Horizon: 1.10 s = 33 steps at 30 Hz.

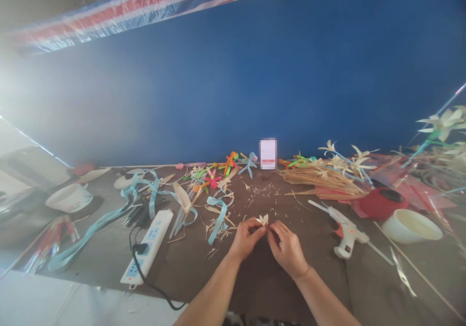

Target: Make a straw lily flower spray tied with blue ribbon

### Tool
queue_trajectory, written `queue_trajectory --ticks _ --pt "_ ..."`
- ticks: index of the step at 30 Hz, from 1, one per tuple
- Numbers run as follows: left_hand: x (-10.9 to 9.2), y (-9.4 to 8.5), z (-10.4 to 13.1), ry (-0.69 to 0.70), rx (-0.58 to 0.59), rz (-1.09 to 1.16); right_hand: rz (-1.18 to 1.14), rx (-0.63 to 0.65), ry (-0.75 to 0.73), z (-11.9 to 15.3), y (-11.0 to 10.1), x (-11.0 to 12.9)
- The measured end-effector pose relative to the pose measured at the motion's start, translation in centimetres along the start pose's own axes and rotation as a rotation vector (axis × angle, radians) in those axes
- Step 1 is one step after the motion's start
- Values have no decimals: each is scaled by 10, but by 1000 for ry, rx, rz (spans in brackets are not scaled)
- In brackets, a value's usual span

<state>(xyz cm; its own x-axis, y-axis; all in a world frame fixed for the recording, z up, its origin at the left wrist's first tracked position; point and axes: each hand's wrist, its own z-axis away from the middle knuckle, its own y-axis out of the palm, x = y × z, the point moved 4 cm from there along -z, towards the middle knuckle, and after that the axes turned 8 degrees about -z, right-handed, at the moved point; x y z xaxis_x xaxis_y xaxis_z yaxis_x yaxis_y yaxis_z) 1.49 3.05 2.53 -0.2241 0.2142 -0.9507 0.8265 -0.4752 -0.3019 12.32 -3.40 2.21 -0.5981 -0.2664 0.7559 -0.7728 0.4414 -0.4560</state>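
The left hand (246,241) and right hand (287,249) meet over the near middle of the brown table (327,268), thumbs and forefingers directed at a small pale flower (263,220). The flower is located at the fingertips, petals pointing up and away from the person. The left hand grasps it at the base between thumb and forefinger. The right hand is bent inward with its fingertips just beside the flower; whether they also grip it cannot be told. Loose straw scraps (222,231) and a short blue ribbon (218,223) lie near the left hand. Farther left, a white power strip (149,246) carries a black plug (140,249). To the right of the right hand, a white glue gun (349,234) lies on its side, its nozzle directed away from the person. Scissors (403,271) lie beyond it to the right, near a white bowl (413,226). A bundle of dried strips (324,180) lies behind the glue gun. Colored fuzzy stems (230,161) are grouped along the rear edge, in front of a blue panel (233,88).
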Motion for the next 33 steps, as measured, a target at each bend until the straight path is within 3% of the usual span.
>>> queue_trajectory --ticks 15,21,33 --pt "7 2 -2 -12 -12 -20 27 80 54 -9 -10 0" --pt "7 4 -3 48 53 21 87 143 106 -8 -13 2" --pt "22 8 -3 -154 83 142 -23 187 220 -8 -14 3"
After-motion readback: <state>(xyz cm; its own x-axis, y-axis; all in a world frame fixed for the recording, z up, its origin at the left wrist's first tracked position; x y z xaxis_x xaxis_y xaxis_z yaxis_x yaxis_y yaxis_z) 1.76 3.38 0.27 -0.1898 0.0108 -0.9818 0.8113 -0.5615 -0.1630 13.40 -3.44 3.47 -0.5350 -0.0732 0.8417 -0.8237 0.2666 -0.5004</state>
